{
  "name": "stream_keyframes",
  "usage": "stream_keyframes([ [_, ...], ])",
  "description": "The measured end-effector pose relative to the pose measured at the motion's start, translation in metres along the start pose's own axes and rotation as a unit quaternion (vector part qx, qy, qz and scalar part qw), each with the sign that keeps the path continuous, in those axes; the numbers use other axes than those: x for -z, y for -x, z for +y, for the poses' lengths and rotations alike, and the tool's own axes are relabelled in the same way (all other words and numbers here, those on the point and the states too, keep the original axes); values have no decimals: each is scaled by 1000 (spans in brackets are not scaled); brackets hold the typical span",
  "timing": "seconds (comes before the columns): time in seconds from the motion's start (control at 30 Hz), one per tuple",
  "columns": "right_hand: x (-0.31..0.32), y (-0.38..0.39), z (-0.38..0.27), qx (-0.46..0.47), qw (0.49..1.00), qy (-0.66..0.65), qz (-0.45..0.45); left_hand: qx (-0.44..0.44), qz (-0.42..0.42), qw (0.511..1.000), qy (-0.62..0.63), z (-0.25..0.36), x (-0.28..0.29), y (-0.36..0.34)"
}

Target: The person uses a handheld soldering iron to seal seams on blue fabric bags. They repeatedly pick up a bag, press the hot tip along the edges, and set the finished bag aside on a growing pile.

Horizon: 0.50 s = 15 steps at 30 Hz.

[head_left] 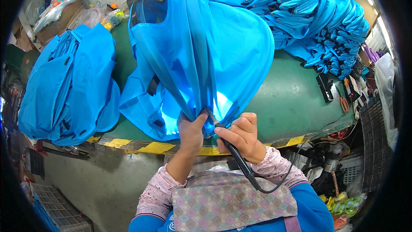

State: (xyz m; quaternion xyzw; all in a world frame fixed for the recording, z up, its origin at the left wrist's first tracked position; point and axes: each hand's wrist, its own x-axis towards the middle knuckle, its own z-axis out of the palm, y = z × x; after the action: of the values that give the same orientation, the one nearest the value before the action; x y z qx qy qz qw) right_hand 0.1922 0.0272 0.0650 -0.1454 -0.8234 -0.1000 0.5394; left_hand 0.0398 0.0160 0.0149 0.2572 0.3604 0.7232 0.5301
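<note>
Two hands occupied — left hand (191,134) pinches folds of blue fabric (242,47); right hand (243,135) grips a black corded tool (238,156), tip at those folds. Fabric rests on the green table (292,99), reaching its near edge.

Bright blue fabric (240,51); black-handled corded tool (240,159); green bench (292,94) with yellow-and-dark striped edge; pink floral sleeves (159,189); multicoloured geometric-patterned apron (231,206).

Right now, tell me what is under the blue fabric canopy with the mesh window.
The green workbench shows on both sides of the blue fabric canopy, which rests over it. Anything else beneath is hidden by the fabric.
</note>
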Motion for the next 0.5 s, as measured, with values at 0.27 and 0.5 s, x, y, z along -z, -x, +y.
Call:
stream_keyframes([
  [0.27,2,-10,4,-192,974,-111,44,-26,0,999,-22,4,-7,5],
  [0.5,24,-2,31,-131,982,18,133,12,-5,1000,23,15,-9,16],
])
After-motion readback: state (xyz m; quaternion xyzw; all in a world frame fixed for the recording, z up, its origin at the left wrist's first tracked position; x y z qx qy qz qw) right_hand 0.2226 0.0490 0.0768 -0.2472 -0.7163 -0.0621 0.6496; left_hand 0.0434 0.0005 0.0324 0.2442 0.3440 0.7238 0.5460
